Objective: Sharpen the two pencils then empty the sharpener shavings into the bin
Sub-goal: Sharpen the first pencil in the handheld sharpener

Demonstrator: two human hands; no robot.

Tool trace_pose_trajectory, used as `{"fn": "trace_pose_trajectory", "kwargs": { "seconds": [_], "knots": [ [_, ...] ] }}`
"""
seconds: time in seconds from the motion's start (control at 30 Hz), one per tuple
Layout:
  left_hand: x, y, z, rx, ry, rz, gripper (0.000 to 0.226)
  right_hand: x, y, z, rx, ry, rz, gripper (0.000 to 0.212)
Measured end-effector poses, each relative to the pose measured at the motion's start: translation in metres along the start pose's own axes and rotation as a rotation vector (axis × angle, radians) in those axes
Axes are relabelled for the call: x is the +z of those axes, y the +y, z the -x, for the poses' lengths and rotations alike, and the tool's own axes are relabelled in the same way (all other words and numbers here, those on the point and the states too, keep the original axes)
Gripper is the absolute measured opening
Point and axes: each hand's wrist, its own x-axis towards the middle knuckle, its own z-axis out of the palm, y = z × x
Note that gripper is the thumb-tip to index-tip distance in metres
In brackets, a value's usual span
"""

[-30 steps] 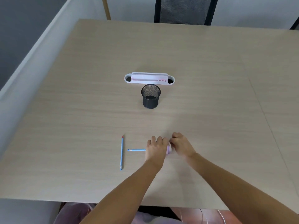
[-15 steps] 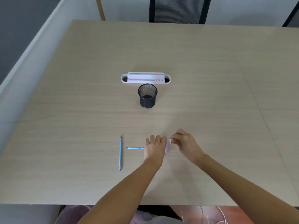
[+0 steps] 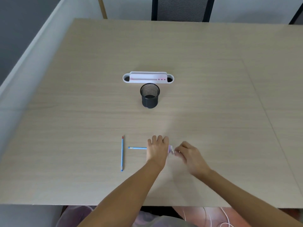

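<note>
A blue pencil (image 3: 122, 154) with a red tip lies alone on the table, pointing away from me. A second blue pencil (image 3: 137, 147) lies crosswise, its left end sticking out from under my left hand (image 3: 157, 150), which rests palm down and closed over it. Just right of that hand a small pink-lilac sharpener (image 3: 170, 148) shows. My right hand (image 3: 190, 155) is pinched at the sharpener's right end, blurred by motion. The pencil's tip and most of the sharpener are hidden by my hands. A black mesh cup (image 3: 150, 95) stands farther back at the table's middle.
A white and pink desk organiser (image 3: 148, 77) sits right behind the mesh cup. A dark chair (image 3: 182, 9) stands at the table's far side. The wooden table (image 3: 229, 112) has a low partition along its left edge. White cables hang below the near edge.
My right hand has drawn a little to the right of the sharpener and turned at the wrist. The left hand, both pencils and the cup stay where they were.
</note>
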Motion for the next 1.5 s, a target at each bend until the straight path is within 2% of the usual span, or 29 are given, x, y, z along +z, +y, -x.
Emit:
{"fn": "trace_pose_trajectory", "kwargs": {
  "seconds": [0.1, 0.17, 0.27, 0.37, 0.47, 0.53, 0.63, 0.77, 0.87, 0.93, 1.0, 1.13, 1.2, 1.27, 1.37, 1.43, 1.5],
  "knots": [
    [0.000, 0.000, 0.001, 0.004, 0.012, -0.007, 0.057, -0.008, 0.007, -0.035, -0.034, 0.102, 0.087, 0.009],
    [-0.001, 0.000, 0.002, 0.007, 0.024, -0.014, 0.058, 0.000, 0.013, -0.052, -0.001, 0.113, 0.175, 0.007],
    [-0.002, 0.000, 0.002, 0.005, 0.015, -0.018, 0.057, 0.015, 0.020, -0.062, 0.019, 0.104, 0.315, 0.016],
    [0.000, 0.001, 0.001, 0.015, 0.006, -0.016, 0.053, 0.028, 0.020, -0.051, 0.008, 0.011, 0.437, 0.028],
    [-0.003, 0.002, 0.001, 0.007, -0.020, -0.047, 0.054, 0.043, 0.022, -0.028, 0.037, -0.012, 0.382, 0.031],
    [-0.004, 0.003, 0.001, 0.006, -0.006, -0.057, 0.054, 0.048, 0.020, -0.007, 0.059, -0.039, 0.247, 0.014],
    [-0.006, 0.004, 0.002, -0.001, -0.013, -0.064, 0.052, 0.037, 0.013, 0.019, 0.103, -0.018, 0.031, 0.031],
    [-0.007, 0.003, 0.002, 0.000, -0.014, -0.041, 0.044, 0.004, 0.000, 0.005, -0.017, 0.048, 0.020, 0.031],
    [-0.004, 0.003, 0.000, 0.017, -0.027, -0.019, 0.049, -0.006, 0.009, -0.027, -0.125, 0.169, 0.141, 0.031],
    [-0.002, 0.002, 0.001, 0.020, -0.034, -0.026, 0.054, -0.005, 0.016, -0.048, -0.104, 0.193, 0.256, 0.024],
    [-0.004, 0.001, 0.002, 0.023, -0.014, -0.003, 0.058, 0.001, 0.019, -0.062, -0.066, 0.123, 0.372, 0.011],
    [-0.005, 0.001, 0.001, 0.028, 0.016, -0.019, 0.049, 0.026, 0.021, -0.051, -0.110, -0.013, 0.516, 0.031],
    [-0.005, 0.001, 0.000, 0.024, 0.007, -0.045, 0.047, 0.037, 0.021, -0.026, -0.092, -0.029, 0.459, 0.032],
    [-0.005, 0.001, -0.001, 0.029, -0.005, -0.059, 0.051, 0.041, 0.019, 0.000, -0.018, -0.015, 0.270, 0.014],
    [-0.005, 0.001, -0.001, 0.031, 0.006, -0.053, 0.055, 0.031, 0.013, 0.020, 0.010, 0.019, 0.071, 0.029],
    [-0.004, 0.000, -0.001, 0.046, 0.002, -0.045, 0.058, 0.012, 0.006, 0.013, -0.064, 0.036, 0.072, 0.030],
    [-0.002, 0.000, 0.000, 0.057, -0.013, -0.056, 0.060, 0.001, 0.007, -0.008, -0.137, 0.142, 0.135, 0.028]
  ]
}}
